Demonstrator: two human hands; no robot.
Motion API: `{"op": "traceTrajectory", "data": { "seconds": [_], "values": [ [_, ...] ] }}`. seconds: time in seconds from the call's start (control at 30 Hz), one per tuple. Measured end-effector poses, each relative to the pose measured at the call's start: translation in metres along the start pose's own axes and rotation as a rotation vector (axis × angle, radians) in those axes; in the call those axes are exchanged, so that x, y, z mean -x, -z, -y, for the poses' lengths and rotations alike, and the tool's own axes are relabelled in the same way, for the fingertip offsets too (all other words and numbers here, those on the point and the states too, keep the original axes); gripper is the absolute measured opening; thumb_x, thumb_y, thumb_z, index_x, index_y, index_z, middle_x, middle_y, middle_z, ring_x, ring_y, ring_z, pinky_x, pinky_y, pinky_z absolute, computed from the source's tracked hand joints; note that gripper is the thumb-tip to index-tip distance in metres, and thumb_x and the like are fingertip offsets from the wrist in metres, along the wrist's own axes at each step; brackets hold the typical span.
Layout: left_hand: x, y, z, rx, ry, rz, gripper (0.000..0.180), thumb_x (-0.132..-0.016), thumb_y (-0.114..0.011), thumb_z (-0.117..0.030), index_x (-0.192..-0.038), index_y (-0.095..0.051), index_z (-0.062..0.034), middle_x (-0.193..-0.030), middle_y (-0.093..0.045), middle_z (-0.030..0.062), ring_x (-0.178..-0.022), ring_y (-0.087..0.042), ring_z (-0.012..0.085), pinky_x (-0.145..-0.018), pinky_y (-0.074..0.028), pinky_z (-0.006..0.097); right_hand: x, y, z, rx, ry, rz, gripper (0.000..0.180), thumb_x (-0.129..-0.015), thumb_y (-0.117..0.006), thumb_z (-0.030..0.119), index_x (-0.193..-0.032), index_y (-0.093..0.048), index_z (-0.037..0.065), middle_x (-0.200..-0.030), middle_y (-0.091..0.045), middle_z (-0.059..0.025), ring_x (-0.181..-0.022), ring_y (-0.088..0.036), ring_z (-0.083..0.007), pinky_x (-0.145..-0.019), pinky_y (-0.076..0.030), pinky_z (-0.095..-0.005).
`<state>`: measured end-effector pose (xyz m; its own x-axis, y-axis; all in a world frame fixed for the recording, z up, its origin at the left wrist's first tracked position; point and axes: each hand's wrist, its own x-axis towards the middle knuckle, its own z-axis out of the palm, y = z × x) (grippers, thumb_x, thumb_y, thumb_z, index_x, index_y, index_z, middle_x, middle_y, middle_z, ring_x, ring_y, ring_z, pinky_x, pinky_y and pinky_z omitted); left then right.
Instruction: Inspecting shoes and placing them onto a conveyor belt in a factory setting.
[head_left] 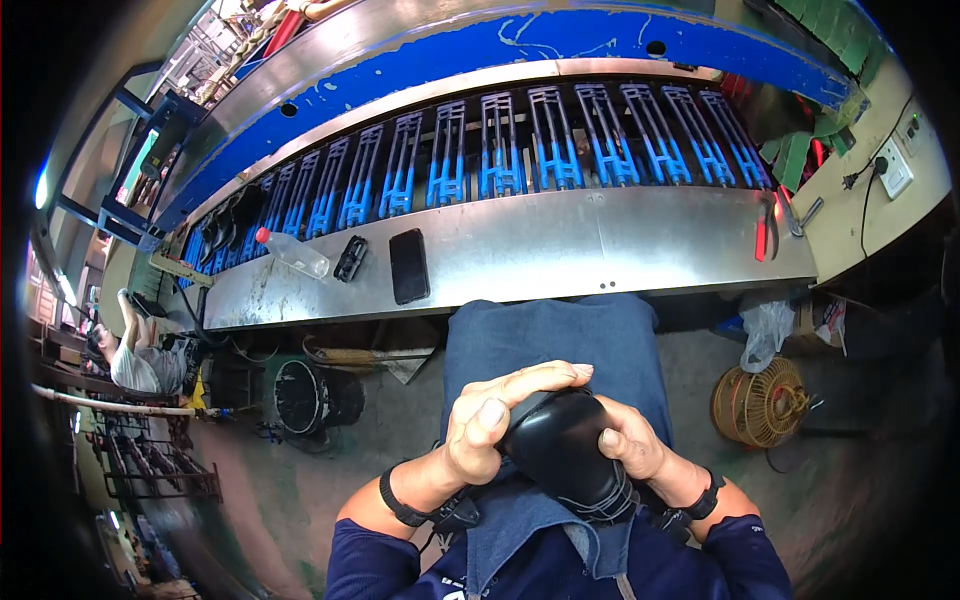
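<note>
Both of my hands hold a black shoe upper (563, 447) over my lap, which a blue apron (560, 340) covers. My left hand (490, 420) wraps over its top and left side, fingers stretched across. My right hand (632, 447) grips its right side from below. Black laces or cords hang at the lower end of the shoe upper. Each of my wrists wears a black band.
A steel bench (620, 245) runs ahead, with a black phone (408, 265), a small black object (350, 258) and a red-capped plastic bottle (292, 252). Behind it blue racks (500, 155) line a conveyor. A fan (298, 396), a wicker basket (762, 402) and a person (135, 355) are nearby.
</note>
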<state>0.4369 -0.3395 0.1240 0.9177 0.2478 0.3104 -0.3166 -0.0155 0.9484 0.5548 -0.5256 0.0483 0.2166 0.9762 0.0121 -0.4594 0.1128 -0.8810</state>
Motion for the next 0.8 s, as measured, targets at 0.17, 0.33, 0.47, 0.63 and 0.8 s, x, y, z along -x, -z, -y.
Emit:
{"op": "traceTrajectory", "data": {
  "seconds": [0.17,0.33,0.47,0.63,0.8],
  "values": [
    [0.003,-0.006,-0.008,-0.022,0.078,0.033,0.068,-0.104,-0.023,-0.041,-0.129,-0.057,0.0115,-0.133,-0.060,0.0273,-0.119,-0.063,0.0371,-0.105,-0.048,0.042,0.006,-0.001,-0.005,-0.057,-0.006,-0.024,0.067,-0.096,-0.061,0.051,-0.130,-0.052,-0.006,-0.116,-0.063,-0.0106,-0.104,-0.059,-0.0141,-0.091,-0.049,-0.0299],
    [0.008,-0.012,-0.034,-0.323,0.029,0.008,0.065,-0.101,-0.057,-0.030,-0.148,-0.033,0.0083,-0.139,-0.053,0.0318,-0.126,-0.057,0.0417,-0.107,-0.045,0.047,0.013,0.001,-0.007,0.024,-0.015,-0.083,0.062,-0.096,-0.060,0.051,-0.123,-0.055,-0.004,-0.105,-0.063,-0.0063,-0.095,-0.058,-0.0113,-0.084,-0.048,-0.0273],
    [0.002,-0.013,-0.033,-0.701,-0.057,0.101,0.086,-0.084,-0.077,-0.007,-0.149,-0.024,0.0087,-0.135,-0.055,0.0331,-0.120,-0.063,0.0389,-0.100,-0.052,0.041,0.013,0.004,-0.010,0.172,-0.009,-0.138,0.057,-0.097,-0.058,0.052,-0.117,-0.057,-0.001,-0.092,-0.059,-0.0019,-0.083,-0.053,-0.0079,-0.073,-0.045,-0.0255],
    [-0.006,-0.018,-0.012,-0.705,-0.166,0.065,0.091,-0.084,-0.076,-0.008,-0.152,-0.017,0.0090,-0.133,-0.056,0.0327,-0.116,-0.065,0.0391,-0.097,-0.054,0.040,0.013,0.007,-0.011,0.146,0.010,-0.188,0.060,-0.101,-0.052,0.051,-0.127,-0.054,-0.003,-0.105,-0.062,-0.0053,-0.093,-0.056,-0.0099,-0.079,-0.047,-0.0255],
    [-0.012,-0.038,0.015,-0.335,-0.092,0.013,0.100,-0.086,-0.079,-0.020,-0.155,-0.011,0.0077,-0.138,-0.053,0.0303,-0.122,-0.061,0.0364,-0.102,-0.048,0.040,0.013,0.019,0.001,-0.257,-0.052,-0.201,0.072,-0.102,-0.046,0.056,-0.143,-0.045,-0.003,-0.131,-0.060,-0.0139,-0.119,-0.059,-0.0195,-0.100,-0.048,-0.0326]
  ]
}}
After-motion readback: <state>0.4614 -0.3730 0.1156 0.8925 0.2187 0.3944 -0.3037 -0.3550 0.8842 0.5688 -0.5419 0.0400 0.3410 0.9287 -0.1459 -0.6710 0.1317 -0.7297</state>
